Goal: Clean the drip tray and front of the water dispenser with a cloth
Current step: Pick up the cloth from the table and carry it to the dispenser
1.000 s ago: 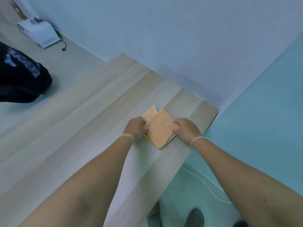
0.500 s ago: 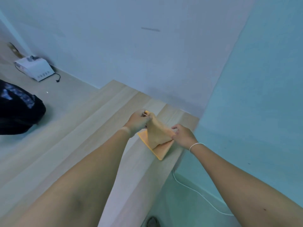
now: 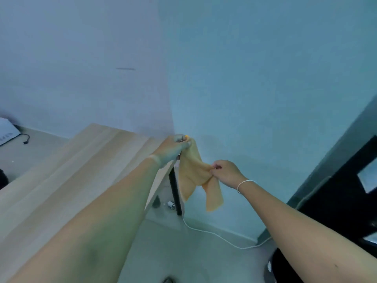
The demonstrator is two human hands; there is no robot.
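Note:
An orange cloth point(image 3: 193, 174) hangs in the air just past the right end of the wooden table point(image 3: 85, 166). My left hand point(image 3: 173, 148) pinches its top corner. Lower and to the right, my right hand point(image 3: 226, 172) pinches the cloth's middle, and two loose flaps dangle below it. No water dispenser or drip tray can be made out for certain; a dark object point(image 3: 346, 190) with a pale opening stands at the right edge.
A black table leg point(image 3: 175, 193) drops to the floor behind the cloth. A white cable point(image 3: 214, 234) runs along the floor by the wall. A white device point(image 3: 6, 131) with a black cord lies on the far left surface.
The folded cloth lay on the table under both hands. It has been lifted off, unfolded and carried right, past the table end. The view has swung up and to the right.

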